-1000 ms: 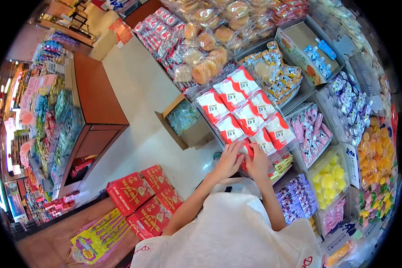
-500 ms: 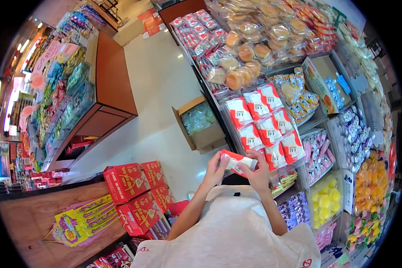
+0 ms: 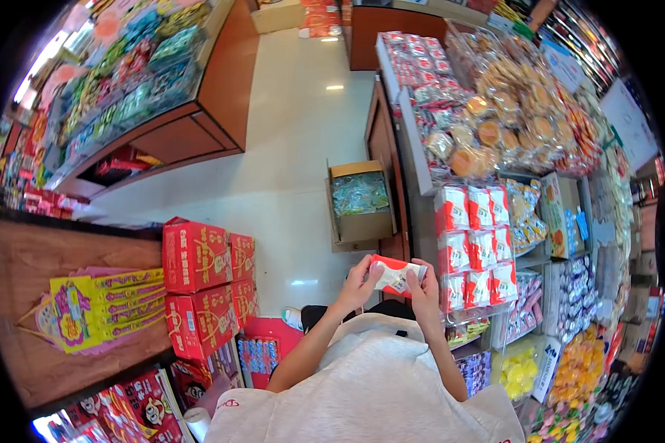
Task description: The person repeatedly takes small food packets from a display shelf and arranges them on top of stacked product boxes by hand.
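Observation:
In the head view, a small red-and-white wrapped packet is held in front of my chest. The fingers of my left hand close on its left end, thumb lying over the front. My right hand grips the right end, its thumb also on the printed face. Just right of my hands, rows of similar red-and-white packets lie in a clear tray on the display counter. The fingers behind the packet are partly hidden.
An open cardboard box of wrapped goods stands on the floor ahead. Red boxes are stacked at the left beside yellow packages on a wooden top. Candy bins, including yellow sweets, line the right. Another display counter stands far left.
The view has turned, shifting the counter packets rightward and the red boxes leftward. Both hands still hold the packet, now turned with its printed face more toward me.

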